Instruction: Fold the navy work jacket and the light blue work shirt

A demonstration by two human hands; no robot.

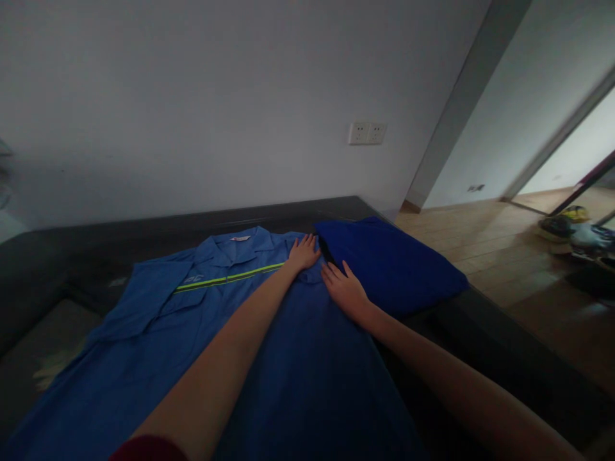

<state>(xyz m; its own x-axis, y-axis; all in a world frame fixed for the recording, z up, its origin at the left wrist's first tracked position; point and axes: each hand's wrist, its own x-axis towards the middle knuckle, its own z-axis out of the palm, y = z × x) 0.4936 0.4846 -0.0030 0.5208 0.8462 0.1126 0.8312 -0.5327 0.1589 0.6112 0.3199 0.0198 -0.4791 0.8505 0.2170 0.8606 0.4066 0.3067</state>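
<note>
A blue work shirt (185, 320) with a yellow-green stripe across the chest lies spread out on a dark surface, its collar toward the wall. My left hand (303, 251) rests on the shirt's shoulder with its fingers stretched out. Just right of it, my right hand (344, 289) lies flat on the same side of the shirt, fingers extended. Beside both hands is a darker blue piece of folded cloth (394, 266), close to the shirt's right edge. My forearms cover part of the shirt front.
The dark surface (461, 358) has a raised back edge against a pale wall (216, 115) with a double socket (368, 133). To the right is a wooden floor (461, 230), with a heap of bags and other items (581, 234) at the far right.
</note>
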